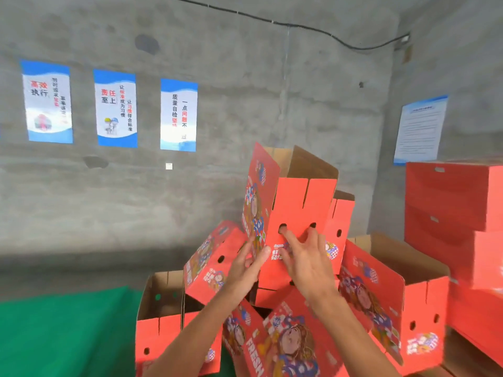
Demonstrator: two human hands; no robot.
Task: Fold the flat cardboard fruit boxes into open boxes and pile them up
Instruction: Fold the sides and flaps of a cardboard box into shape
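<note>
Single view, head-worn wide-angle camera. Position: at the person's head, above and behind both forearms. Facing: forward and slightly down, toward a grey concrete wall and its corner at right. Range: close to the topmost red box, at arm's reach. Edges show wide-angle bending. No second view.

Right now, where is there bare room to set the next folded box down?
The green surface left of the open box at the pile's left edge is bare. Crowded: the pile centre, where the left hand and right hand touch the top box, and the right side, with the red stack.
</note>
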